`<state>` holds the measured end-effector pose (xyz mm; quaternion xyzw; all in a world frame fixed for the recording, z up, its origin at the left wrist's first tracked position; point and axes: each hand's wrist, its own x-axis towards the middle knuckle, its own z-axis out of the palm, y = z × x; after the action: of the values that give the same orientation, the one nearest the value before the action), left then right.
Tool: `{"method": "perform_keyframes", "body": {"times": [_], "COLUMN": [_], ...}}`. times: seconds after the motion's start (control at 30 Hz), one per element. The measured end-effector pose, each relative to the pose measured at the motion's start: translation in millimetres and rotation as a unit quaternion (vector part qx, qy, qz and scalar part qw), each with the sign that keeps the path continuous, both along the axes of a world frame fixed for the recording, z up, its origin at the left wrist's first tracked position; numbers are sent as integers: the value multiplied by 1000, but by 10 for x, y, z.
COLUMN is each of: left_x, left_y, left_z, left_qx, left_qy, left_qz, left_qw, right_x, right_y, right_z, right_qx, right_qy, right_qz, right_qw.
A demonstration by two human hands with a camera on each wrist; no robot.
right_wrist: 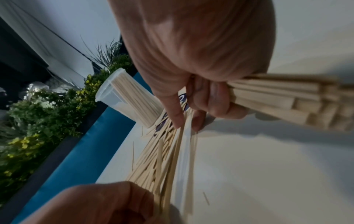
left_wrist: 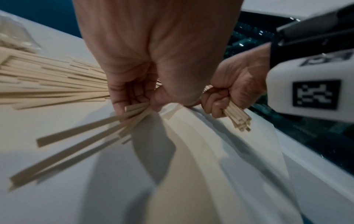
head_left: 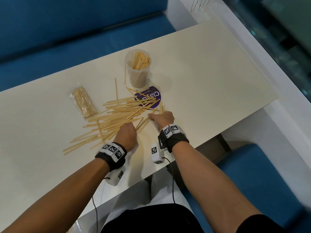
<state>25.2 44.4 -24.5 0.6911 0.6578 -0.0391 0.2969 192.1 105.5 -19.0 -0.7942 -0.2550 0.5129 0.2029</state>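
A loose pile of flat wooden sticks [head_left: 117, 115] lies scattered across the middle of the cream table [head_left: 210, 78]. My left hand [head_left: 126, 132] sits at the pile's near edge, fingers curled round a few sticks [left_wrist: 130, 115]. My right hand [head_left: 162, 118] is just to its right and grips a tight bundle of sticks [left_wrist: 238, 119], whose ends stick out past the fingers [right_wrist: 220, 103]. A clear plastic cup [head_left: 138, 68] behind the pile stands upright with more sticks in it. Under the pile's far side lies a round purple lid [head_left: 152, 97].
A sealed clear packet of sticks [head_left: 82, 102] lies left of the pile. The table's near edge runs close under my wrists. A blue bench [head_left: 50, 39] lies beyond the far edge, a blue seat [head_left: 262, 179] at the near right. Green plants [right_wrist: 44, 113] stand behind the bench.
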Motion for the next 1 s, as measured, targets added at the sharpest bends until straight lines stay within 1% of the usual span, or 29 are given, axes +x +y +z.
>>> {"method": "perform_keyframes", "body": {"times": [0.1, 0.23, 0.37, 0.53, 0.67, 0.77, 0.83, 0.9, 1.0], "left_x": [-79, -173, -208, -241, -224, -221, -207, -182, -137], "left_y": [57, 113, 131, 102, 149, 187, 221, 244, 267], "left_z": [30, 62, 79, 77, 205, 263, 268, 288, 320], "left_qx": [-9, -22, -47, -97, -91, -127, -159, -172, -172], "left_qy": [-60, -119, -145, -200, -236, -271, -306, -334, -339], "left_qz": [37, 49, 63, 93, 68, 115, 160, 192, 208], "left_qw": [997, 992, 986, 971, 965, 947, 925, 907, 901], "right_x": [-30, -12, -9, 20, 48, 74, 78, 54, -11], "right_y": [15, 54, 41, 13, -10, 2, 15, 17, -3], "right_z": [22, 55, 27, 24, 56, 138, 235, 325, 438], "right_qx": [-14, -19, -3, 18, 38, 69, 95, 109, 110], "right_qy": [51, 121, 129, 131, 144, 138, 124, 121, 134], "right_qz": [-37, -71, -64, -56, -61, -41, -10, 24, 70], "right_qw": [998, 990, 989, 990, 987, 987, 988, 986, 982]}}
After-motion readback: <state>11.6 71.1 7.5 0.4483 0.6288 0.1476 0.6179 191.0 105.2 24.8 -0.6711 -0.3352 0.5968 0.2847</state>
